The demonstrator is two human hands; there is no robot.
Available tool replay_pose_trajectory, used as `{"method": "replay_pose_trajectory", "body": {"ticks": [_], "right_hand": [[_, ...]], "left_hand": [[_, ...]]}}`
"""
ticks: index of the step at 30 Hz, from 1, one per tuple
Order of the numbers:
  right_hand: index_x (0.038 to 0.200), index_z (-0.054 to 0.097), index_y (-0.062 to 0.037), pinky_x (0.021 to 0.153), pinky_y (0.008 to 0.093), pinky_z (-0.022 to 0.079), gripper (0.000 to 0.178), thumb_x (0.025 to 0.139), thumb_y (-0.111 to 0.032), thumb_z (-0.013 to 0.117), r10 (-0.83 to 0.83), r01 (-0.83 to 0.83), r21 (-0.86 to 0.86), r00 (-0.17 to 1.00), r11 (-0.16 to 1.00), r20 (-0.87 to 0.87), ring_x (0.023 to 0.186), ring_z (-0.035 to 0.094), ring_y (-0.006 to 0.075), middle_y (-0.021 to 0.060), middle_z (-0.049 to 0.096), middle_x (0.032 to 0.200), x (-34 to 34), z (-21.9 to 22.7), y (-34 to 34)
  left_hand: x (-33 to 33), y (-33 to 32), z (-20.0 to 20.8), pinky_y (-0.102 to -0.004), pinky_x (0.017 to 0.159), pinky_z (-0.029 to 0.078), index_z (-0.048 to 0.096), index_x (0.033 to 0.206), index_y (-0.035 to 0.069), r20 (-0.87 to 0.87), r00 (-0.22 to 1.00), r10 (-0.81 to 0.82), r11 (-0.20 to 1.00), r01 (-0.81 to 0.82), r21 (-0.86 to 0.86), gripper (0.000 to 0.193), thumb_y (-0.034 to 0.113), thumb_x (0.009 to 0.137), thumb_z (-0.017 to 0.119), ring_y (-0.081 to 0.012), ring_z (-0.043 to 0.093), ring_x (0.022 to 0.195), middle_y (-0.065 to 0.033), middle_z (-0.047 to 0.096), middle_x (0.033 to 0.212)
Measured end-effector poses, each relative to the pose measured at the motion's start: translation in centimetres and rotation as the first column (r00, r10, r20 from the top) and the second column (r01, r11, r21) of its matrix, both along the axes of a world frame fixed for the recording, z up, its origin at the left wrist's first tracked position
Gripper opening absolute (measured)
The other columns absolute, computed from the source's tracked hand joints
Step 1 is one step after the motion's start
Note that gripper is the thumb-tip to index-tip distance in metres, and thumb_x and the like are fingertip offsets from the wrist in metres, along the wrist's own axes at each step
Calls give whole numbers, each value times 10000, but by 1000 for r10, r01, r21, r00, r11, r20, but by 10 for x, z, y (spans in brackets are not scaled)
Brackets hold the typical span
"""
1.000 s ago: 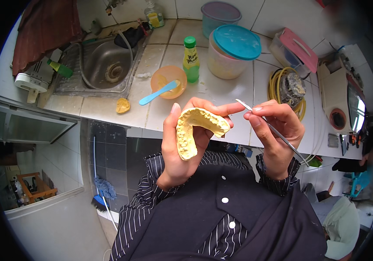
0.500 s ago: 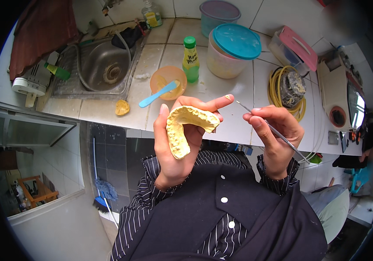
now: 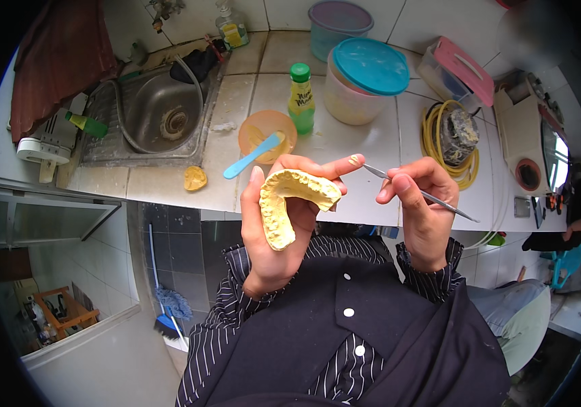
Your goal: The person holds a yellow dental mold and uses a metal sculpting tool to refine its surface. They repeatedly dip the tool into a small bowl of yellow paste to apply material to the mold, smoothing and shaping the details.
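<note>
A yellow plaster dental cast (image 3: 278,203), horseshoe-shaped with a row of teeth, rests in my left hand (image 3: 263,247), gripped between thumb and fingers. That hand's index finger points right, with a small dab of pale yellow paste (image 3: 353,161) on its tip. My right hand (image 3: 427,210) pinches a thin metal dental carver (image 3: 439,201). Its narrow blade end meets the left index fingertip or lies right beside it; I cannot tell which. Beyond the cast, an orange mixing bowl (image 3: 248,129) holds yellow plaster, and a blue spatula (image 3: 253,156) leans across its rim.
A green-capped bottle (image 3: 301,102) stands beside the bowl, near a tub with a turquoise lid (image 3: 372,64). A coiled yellow hose (image 3: 431,139) lies to the right. At left are a steel sink (image 3: 168,112) and a lump of yellow plaster (image 3: 195,178) near the counter edge.
The carver's tip has come left to the paste-covered fingertip, and the tool now lies flatter. My right hand has moved slightly left. The cast stays in my left hand.
</note>
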State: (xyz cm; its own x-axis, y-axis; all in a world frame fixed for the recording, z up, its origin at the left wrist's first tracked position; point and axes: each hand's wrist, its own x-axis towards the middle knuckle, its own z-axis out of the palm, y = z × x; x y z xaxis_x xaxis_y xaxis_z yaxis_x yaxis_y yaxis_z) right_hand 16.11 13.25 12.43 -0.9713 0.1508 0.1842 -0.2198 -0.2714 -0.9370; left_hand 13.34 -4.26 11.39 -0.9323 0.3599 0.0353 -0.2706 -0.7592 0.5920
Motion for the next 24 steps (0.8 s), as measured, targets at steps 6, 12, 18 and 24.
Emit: {"method": "replay_pose_trajectory", "body": {"ticks": [6,12,18,24], "right_hand": [[1015,618,20,768,287,456,229,947,-178,526,-78,114,228,984,967,-160,858,598,166,108,665,958,-13,9,-15],[1035,647,-58,744,287,444,181,883,-103,559,-25,59,675,998,736,-61,839,582,174,79,667,1030,-43,-23,-25],[1047,594,-34,738,321,446,222,891,-192,577,44,21,802,997,597,-60,817,575,212,96,652,914,-81,-107,-51],[1014,545,-1,673,314,444,290,926,-277,559,-57,-40,614,989,788,137,729,572,228,124,595,779,-103,-108,-69]], "left_hand": [[-7,-18,-4,-307,861,382,507,985,31,-133,991,-1,989,-18,-146,543,444,953,156,-250,558,969,-344,540,1144],[-6,-60,-40,-356,871,422,491,958,17,-196,979,52,801,-158,-577,430,349,981,219,-237,578,939,-309,569,1129],[-24,-91,-76,-406,831,432,475,929,-28,-399,900,-173,220,-360,-907,285,233,959,365,-362,572,945,-249,595,1030],[-33,-95,-94,-412,825,431,482,948,-37,-394,880,-264,201,-349,-915,305,258,946,406,-353,545,933,-240,581,1080]]}}
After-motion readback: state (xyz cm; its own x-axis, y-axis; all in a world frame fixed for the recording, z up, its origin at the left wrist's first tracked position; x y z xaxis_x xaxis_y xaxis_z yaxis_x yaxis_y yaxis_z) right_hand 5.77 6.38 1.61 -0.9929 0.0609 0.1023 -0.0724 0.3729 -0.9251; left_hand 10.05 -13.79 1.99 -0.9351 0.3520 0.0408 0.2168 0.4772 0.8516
